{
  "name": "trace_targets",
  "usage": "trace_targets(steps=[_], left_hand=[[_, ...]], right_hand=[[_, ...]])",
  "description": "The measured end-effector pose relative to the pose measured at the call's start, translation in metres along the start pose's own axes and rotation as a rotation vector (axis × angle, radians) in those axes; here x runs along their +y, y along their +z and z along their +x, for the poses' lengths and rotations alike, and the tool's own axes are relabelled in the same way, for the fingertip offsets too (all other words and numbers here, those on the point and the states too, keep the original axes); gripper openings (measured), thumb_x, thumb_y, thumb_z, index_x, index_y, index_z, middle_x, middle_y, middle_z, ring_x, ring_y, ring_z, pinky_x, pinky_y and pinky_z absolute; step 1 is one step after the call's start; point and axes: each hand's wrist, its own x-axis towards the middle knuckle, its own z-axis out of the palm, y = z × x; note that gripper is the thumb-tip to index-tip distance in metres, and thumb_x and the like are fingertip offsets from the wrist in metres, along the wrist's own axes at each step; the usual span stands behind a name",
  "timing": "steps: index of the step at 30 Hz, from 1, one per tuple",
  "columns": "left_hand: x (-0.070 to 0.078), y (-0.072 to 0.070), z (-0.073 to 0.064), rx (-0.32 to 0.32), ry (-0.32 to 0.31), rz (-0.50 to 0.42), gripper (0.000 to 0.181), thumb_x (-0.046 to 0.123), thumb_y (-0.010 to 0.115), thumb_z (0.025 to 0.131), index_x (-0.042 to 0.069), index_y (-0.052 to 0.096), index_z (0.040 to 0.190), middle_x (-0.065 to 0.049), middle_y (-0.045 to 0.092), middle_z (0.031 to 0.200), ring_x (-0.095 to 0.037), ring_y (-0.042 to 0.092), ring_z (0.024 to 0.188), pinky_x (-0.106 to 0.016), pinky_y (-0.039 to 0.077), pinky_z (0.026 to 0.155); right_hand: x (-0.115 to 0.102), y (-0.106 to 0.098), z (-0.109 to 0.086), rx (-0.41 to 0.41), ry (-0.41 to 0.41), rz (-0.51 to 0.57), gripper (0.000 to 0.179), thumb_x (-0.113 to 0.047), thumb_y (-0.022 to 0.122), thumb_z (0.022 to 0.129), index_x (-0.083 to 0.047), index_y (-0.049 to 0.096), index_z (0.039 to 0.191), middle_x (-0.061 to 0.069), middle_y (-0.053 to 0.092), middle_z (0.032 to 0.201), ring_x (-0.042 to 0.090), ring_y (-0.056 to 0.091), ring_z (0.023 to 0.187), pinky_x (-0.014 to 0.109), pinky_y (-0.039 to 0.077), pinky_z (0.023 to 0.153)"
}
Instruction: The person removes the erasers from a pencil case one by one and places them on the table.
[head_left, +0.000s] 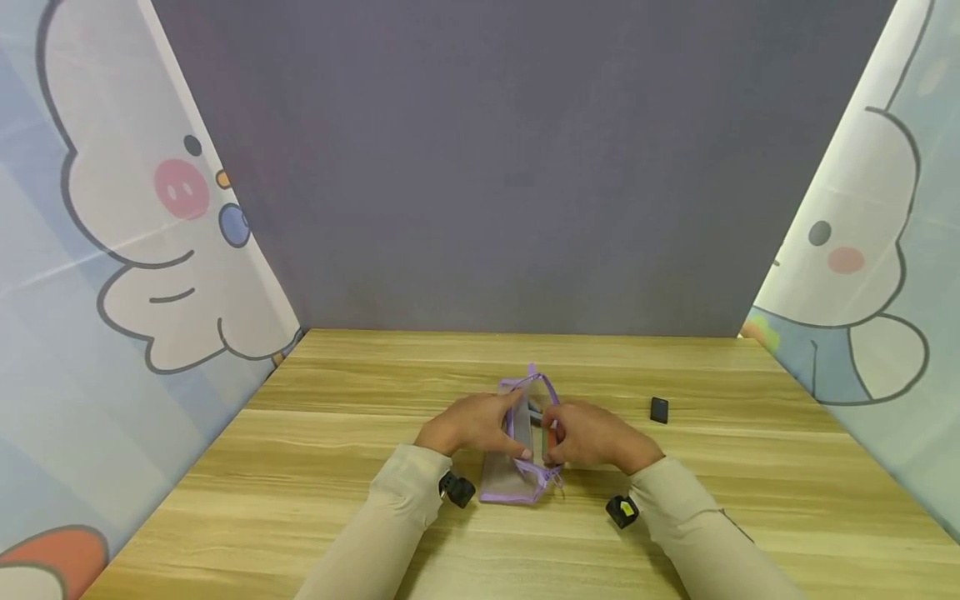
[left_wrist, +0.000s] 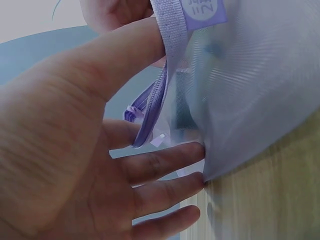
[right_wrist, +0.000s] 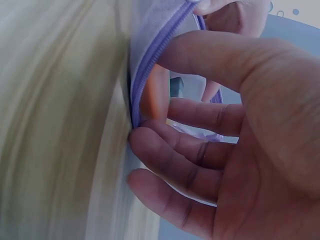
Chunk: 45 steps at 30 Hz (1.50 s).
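A mesh zipper pouch (head_left: pixel 504 482) with purple edging lies on the table, its mouth spread wide between both hands. My left hand (head_left: pixel 480 423) holds the pouch's left side, thumb over the zipped rim (left_wrist: pixel 172 45) and fingertips against the mesh outside. On the opposite side my right hand (head_left: pixel 588 435) grips the other zipped rim (right_wrist: pixel 155 60), thumb at the edge and some fingers outside the pouch. An orange item (right_wrist: pixel 156 95) shows inside, close to the right index finger. Something dark (right_wrist: pixel 176 86) is also in there; its kind is unclear.
A small black rectangular object (head_left: pixel 659 409) lies on the wooden table (head_left: pixel 360 383) to the right of the pouch. A grey panel (head_left: pixel 517 167) stands at the back, with cartoon-printed cloths (head_left: pixel 135 275) at both sides.
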Motion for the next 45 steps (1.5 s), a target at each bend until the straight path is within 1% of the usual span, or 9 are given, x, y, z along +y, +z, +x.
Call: trace_targets(steps=[10, 13, 15, 19, 25, 29, 35, 41, 45], left_hand=[[0.0, 0.003, 0.003, 0.002, 0.012, 0.045, 0.105, 0.058, 0.081, 0.076, 0.008, 0.034, 0.157, -0.002, 0.06, 0.137, -0.01, 0.058, 0.103, -0.031, 0.049, 0.091], [0.0, 0.002, 0.004, 0.006, 0.007, 0.04, 0.106, 0.058, 0.081, 0.076, 0.007, 0.035, 0.156, 0.0, 0.063, 0.128, -0.01, 0.059, 0.098, -0.031, 0.049, 0.087], [0.0, 0.003, 0.004, 0.006, 0.004, 0.031, 0.106, 0.058, 0.082, 0.075, 0.008, 0.035, 0.156, 0.003, 0.066, 0.116, -0.009, 0.058, 0.091, -0.03, 0.049, 0.082], [0.0, 0.003, 0.002, 0.004, 0.0, 0.029, 0.105, 0.056, 0.082, 0.075, 0.007, 0.036, 0.156, 0.004, 0.064, 0.109, -0.009, 0.057, 0.086, -0.029, 0.048, 0.08], [0.0, 0.004, 0.001, 0.002, 0.003, 0.043, 0.103, 0.057, 0.081, 0.076, 0.006, 0.038, 0.155, -0.001, 0.064, 0.126, -0.01, 0.058, 0.098, -0.031, 0.049, 0.088], [0.001, 0.002, 0.001, -0.008, -0.005, 0.021, 0.104, 0.055, 0.082, 0.076, 0.006, 0.036, 0.156, 0.0, 0.063, 0.126, -0.009, 0.058, 0.097, -0.031, 0.049, 0.088], [0.0, 0.001, 0.002, -0.012, 0.002, -0.01, 0.104, 0.053, 0.084, 0.076, 0.006, 0.036, 0.155, 0.008, 0.062, 0.099, -0.009, 0.056, 0.083, -0.027, 0.048, 0.078], [-0.002, 0.002, 0.003, -0.015, -0.001, -0.029, 0.104, 0.053, 0.085, 0.075, 0.006, 0.037, 0.155, 0.01, 0.059, 0.094, -0.009, 0.056, 0.081, -0.027, 0.047, 0.076], [-0.002, 0.003, 0.003, -0.015, 0.001, -0.019, 0.103, 0.053, 0.085, 0.075, 0.006, 0.039, 0.154, 0.01, 0.06, 0.094, -0.009, 0.056, 0.081, -0.028, 0.047, 0.077]], right_hand=[[0.002, -0.006, -0.005, -0.009, 0.002, 0.013, 0.033, -0.025, 0.083, 0.082, -0.006, 0.065, 0.104, -0.01, 0.061, 0.078, 0.007, 0.056, 0.068, 0.033, 0.049, 0.064], [0.001, -0.007, -0.006, -0.008, 0.019, 0.003, 0.03, -0.025, 0.083, 0.082, -0.008, 0.066, 0.101, -0.012, 0.061, 0.078, 0.007, 0.057, 0.069, 0.034, 0.05, 0.065], [0.001, -0.008, -0.006, -0.008, 0.024, 0.0, 0.028, -0.024, 0.082, 0.082, -0.009, 0.066, 0.099, -0.013, 0.061, 0.077, 0.007, 0.057, 0.068, 0.034, 0.05, 0.066], [0.001, -0.007, -0.006, -0.003, 0.011, 0.002, 0.025, -0.024, 0.083, 0.082, -0.01, 0.066, 0.095, -0.014, 0.062, 0.076, 0.006, 0.057, 0.068, 0.033, 0.049, 0.065], [0.003, -0.007, -0.005, 0.004, -0.006, -0.014, 0.021, -0.025, 0.083, 0.082, -0.014, 0.067, 0.091, -0.015, 0.062, 0.075, 0.005, 0.056, 0.066, 0.032, 0.049, 0.063], [0.002, -0.008, -0.005, 0.008, -0.009, -0.026, 0.025, -0.025, 0.083, 0.082, -0.012, 0.067, 0.098, -0.016, 0.062, 0.076, 0.003, 0.057, 0.068, 0.032, 0.049, 0.065], [0.002, -0.01, -0.005, 0.01, -0.027, -0.052, 0.041, -0.023, 0.082, 0.082, -0.007, 0.066, 0.117, -0.014, 0.063, 0.081, 0.004, 0.057, 0.071, 0.035, 0.05, 0.069], [0.001, -0.011, -0.005, 0.015, -0.036, -0.074, 0.03, -0.026, 0.082, 0.083, -0.014, 0.071, 0.108, -0.014, 0.062, 0.08, 0.004, 0.056, 0.071, 0.034, 0.05, 0.068], [0.001, -0.008, -0.005, 0.027, -0.031, -0.084, 0.032, -0.028, 0.082, 0.083, -0.012, 0.07, 0.107, -0.014, 0.064, 0.082, 0.004, 0.057, 0.072, 0.035, 0.051, 0.069]])
